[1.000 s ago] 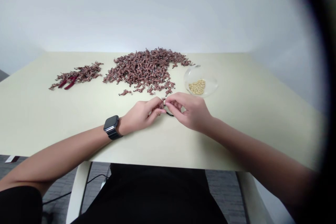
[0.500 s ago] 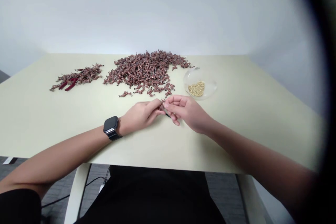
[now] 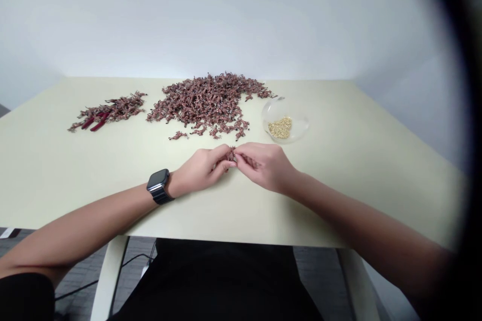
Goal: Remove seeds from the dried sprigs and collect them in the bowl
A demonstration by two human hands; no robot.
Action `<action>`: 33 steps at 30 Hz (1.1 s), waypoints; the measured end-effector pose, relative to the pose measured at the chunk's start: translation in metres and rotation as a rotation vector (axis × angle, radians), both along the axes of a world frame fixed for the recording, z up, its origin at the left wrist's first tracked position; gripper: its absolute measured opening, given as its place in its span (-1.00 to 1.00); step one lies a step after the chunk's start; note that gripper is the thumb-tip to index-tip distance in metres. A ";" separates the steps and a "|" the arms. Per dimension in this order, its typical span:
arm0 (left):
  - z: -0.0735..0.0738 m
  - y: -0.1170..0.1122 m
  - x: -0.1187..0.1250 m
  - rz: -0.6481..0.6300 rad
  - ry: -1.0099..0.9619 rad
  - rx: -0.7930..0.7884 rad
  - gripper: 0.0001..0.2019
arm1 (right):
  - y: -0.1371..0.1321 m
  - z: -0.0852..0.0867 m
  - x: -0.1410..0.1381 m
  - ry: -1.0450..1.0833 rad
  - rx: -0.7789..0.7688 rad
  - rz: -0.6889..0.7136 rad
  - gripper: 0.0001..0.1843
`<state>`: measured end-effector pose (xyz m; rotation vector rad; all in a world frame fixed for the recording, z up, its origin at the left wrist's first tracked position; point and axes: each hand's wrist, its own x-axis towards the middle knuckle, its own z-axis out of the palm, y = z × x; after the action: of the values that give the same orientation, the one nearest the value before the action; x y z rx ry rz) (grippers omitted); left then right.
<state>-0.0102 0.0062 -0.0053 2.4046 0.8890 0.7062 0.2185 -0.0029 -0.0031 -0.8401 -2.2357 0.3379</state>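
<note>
left hand [image 3: 201,170] and right hand [image 3: 265,166] meet at the fingertips, both closed in a tight pinch on a small reddish-brown piece [image 3: 231,154]. it sits between the hands, just in front of a large heap of reddish-brown pieces [image 3: 203,105] on a pale cream table [image 3: 339,185]. to the left: smaller reddish-brown heap [image 3: 109,109] with red-handled pliers [image 3: 97,121] partly in it. to the right: clear round bowl [image 3: 285,121] holding pale golden granules [image 3: 280,128].

for fine work like this, keep the pinch at the fingertips and the heels of the hands low for steadiness.

fingers hide most of the piece, so can't tell its exact shape or if it's one piece or several. granules too small to identify.
</note>
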 end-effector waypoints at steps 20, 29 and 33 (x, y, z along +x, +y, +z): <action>-0.006 0.004 -0.003 -0.010 0.076 0.075 -0.86 | -0.004 0.003 -0.007 0.171 -0.374 -0.040 -0.77; -0.005 0.005 -0.008 -0.016 0.018 -0.104 -0.81 | 0.008 -0.005 0.001 -0.304 0.233 0.041 -0.71; -0.005 0.006 -0.009 -0.029 0.027 -0.144 -0.80 | 0.009 -0.007 0.000 -0.380 0.299 0.032 -0.71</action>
<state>-0.0194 0.0118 -0.0108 2.2998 0.8835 0.5797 0.2180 0.0065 -0.0099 -0.7541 -2.5658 -0.1559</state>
